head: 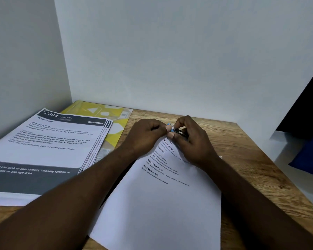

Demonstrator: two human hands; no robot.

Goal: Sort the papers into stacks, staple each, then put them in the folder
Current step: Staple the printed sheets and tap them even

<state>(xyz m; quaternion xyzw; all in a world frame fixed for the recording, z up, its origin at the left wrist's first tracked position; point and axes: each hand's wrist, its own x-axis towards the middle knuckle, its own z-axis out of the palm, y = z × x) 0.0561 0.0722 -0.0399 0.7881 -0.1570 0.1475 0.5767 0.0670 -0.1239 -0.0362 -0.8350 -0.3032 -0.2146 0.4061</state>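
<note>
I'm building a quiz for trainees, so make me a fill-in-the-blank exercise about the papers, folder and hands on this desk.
1. The left stack is headed "Wash ____".
2. The folder beneath it is ____.
3. The left hand and right hand together grip one small ____.
4. The tabletop looks like ____.
Missing words: cups; yellow; stapler; wood.

Light-brown wood-grain counter (242, 159), set into a wall corner. Flat yellow patterned plastic folder (116, 130) lies at centre left against the back wall. A fanned stack of printed sheets with dark header bands (49, 147) overlaps the folder's left part, extending to the left frame edge. White printed sheets (161, 204) lie angled at lower centre.
</note>
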